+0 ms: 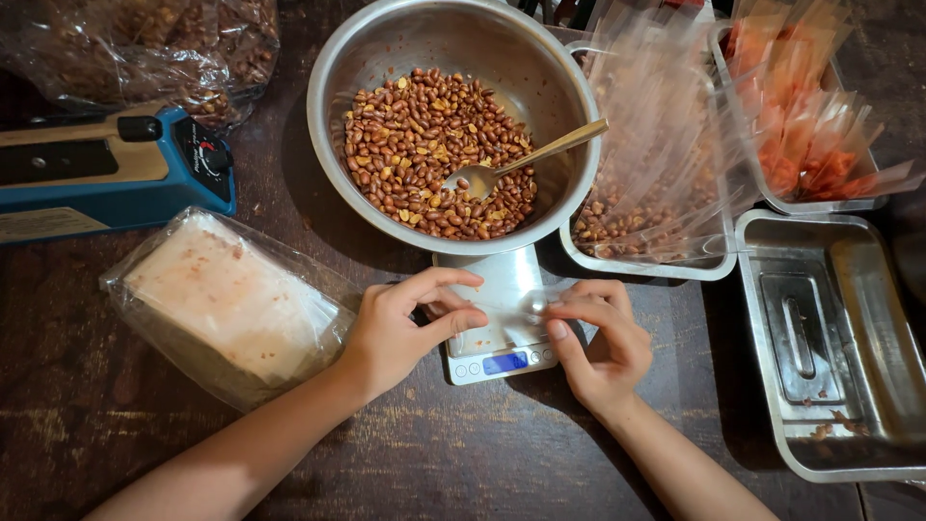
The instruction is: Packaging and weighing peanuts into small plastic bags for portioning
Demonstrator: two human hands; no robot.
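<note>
- While both hands are pinching one clear bag over the scale, left hand and right hand are gripping its edges.
- One bowl is holding peanuts and one spoon.
- Three trays are sitting right: filled bags, orange packets, one lid.

Scale sits mid-bench w/ bowl on its far end; spoon in the bowl. Sealer at bench's left edge, stack of bags just nearer me. Tray of filled bags right of bowl; empty tray at right edge, near corner. My left grip & right grip flank the scale.
</note>
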